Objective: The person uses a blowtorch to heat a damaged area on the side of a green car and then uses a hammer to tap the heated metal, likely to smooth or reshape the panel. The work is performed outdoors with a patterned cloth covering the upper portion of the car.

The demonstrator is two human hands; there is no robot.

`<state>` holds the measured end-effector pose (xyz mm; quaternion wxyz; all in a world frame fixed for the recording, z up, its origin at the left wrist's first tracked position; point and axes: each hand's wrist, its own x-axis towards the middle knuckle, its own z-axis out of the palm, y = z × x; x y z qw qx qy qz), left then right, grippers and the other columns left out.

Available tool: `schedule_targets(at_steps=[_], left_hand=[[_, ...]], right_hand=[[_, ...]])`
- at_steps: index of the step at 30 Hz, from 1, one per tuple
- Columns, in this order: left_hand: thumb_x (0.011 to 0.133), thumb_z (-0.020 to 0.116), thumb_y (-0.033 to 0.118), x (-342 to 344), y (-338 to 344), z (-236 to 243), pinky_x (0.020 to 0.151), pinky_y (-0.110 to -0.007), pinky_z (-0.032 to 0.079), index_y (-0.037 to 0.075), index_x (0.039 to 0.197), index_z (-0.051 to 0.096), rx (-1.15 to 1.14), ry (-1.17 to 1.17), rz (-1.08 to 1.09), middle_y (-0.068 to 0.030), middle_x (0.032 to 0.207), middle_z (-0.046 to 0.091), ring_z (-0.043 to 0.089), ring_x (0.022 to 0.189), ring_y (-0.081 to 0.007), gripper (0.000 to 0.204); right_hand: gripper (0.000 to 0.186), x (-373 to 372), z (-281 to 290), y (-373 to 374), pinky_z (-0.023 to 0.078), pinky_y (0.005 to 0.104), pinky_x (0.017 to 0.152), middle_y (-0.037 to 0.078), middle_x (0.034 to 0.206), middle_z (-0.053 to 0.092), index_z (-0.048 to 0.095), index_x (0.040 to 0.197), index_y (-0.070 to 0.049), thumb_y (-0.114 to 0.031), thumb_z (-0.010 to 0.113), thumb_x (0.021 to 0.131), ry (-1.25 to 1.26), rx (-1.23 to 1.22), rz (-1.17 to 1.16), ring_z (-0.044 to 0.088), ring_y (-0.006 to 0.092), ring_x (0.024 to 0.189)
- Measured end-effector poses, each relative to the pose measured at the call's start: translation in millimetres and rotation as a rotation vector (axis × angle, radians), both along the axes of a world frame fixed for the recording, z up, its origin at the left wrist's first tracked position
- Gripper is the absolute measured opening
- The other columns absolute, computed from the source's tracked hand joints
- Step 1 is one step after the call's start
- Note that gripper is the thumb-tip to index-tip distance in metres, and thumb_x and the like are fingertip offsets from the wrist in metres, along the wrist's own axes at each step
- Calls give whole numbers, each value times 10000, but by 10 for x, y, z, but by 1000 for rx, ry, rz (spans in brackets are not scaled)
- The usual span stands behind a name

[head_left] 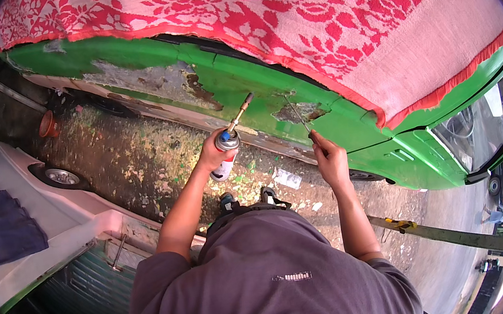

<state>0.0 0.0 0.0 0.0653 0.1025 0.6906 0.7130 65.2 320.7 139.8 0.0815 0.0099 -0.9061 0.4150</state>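
My left hand point(212, 150) grips a spray-can-shaped gas canister point(225, 164) fitted with a blowtorch head point(236, 118), its nozzle angled up toward the green vehicle body point(242, 79). My right hand point(327, 151) is closed on the handle of a thin metal tool point(297, 114), whose far end lies over a patch of peeled paint point(287, 113) on the green panel. A larger peeled grey patch point(135, 77) is farther left on that panel.
A red-and-pink patterned blanket point(283, 2) covers the top of the green vehicle. A pale vehicle point(54, 237) with a dark cloth point(3, 231) stands at left. Paint flakes and a paper scrap point(287, 178) litter the ground. A long metal bar point(449, 236) and a distant person point(500, 214) are at right.
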Motion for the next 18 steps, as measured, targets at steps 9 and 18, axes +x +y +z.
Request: schedule_targets(at_steps=[9, 18], left_hand=[[646, 813, 129, 6, -101, 127, 889, -302, 469, 5, 1179, 524, 41, -23, -5, -40, 1042, 615, 583, 958, -126, 619], [682, 774, 113, 31, -257, -28, 840, -285, 481, 14, 1161, 527, 95, -46, 122, -26, 990, 615, 588, 897, -114, 548]], right_hand=[[320, -36, -133, -53, 510, 322, 798, 200, 1049, 663, 639, 1178, -63, -56, 596, 861, 34, -48, 1, 679, 264, 904], [326, -59, -103, 117, 504, 326, 708, 184, 962, 675, 644, 1176, -70, -50, 608, 853, 83, 76, 43, 650, 237, 738]])
